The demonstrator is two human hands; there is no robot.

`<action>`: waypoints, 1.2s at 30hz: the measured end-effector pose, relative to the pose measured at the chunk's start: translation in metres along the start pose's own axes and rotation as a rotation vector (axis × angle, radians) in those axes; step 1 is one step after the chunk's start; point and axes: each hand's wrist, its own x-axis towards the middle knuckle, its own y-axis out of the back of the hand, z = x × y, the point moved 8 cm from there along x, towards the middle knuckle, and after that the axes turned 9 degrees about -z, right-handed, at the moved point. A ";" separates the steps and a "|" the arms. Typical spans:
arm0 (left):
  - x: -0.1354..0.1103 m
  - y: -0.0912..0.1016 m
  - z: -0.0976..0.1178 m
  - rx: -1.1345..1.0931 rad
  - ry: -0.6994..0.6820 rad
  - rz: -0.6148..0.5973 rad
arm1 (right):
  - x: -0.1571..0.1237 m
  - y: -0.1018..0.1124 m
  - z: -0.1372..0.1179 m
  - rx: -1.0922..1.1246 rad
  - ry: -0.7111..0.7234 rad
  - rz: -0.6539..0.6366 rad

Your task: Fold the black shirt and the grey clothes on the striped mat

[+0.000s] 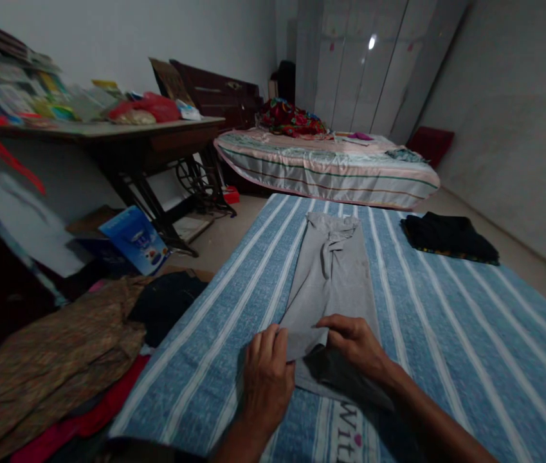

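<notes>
A pair of grey trousers [331, 270] lies lengthwise on a blue sheet with white stripes [470, 334], waistband at the far end. My left hand [267, 376] is closed on the near left hem, fingers curled over the cloth. My right hand [357, 344] pinches the near right part of the same hem, which is lifted slightly off the sheet. A darker fold of fabric [335, 376] shows beneath the raised edge.
A folded black garment [449, 238] rests at the sheet's far right. A heap of clothes [60, 360] lies on the left. Behind are a cluttered sewing table [123, 138], a blue box [135, 239], a bed with a striped cover [330, 167] and a white wardrobe [364, 64].
</notes>
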 end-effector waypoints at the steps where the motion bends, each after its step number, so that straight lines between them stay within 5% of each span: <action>1: 0.000 -0.001 -0.005 -0.005 0.023 -0.006 | -0.001 0.002 0.000 -0.005 -0.001 0.013; 8: 0.000 0.001 -0.028 -0.057 0.088 -0.028 | -0.018 0.002 0.013 0.002 -0.086 0.002; 16: -0.008 0.007 -0.024 -0.019 0.009 0.020 | -0.025 -0.006 0.018 -0.054 -0.160 -0.082; 24: -0.012 0.007 -0.016 0.049 -0.149 0.024 | -0.025 -0.008 0.005 -0.479 -0.075 -0.114; 36: -0.017 0.004 -0.025 0.081 -0.093 0.023 | -0.024 -0.021 0.006 -0.860 0.008 -0.198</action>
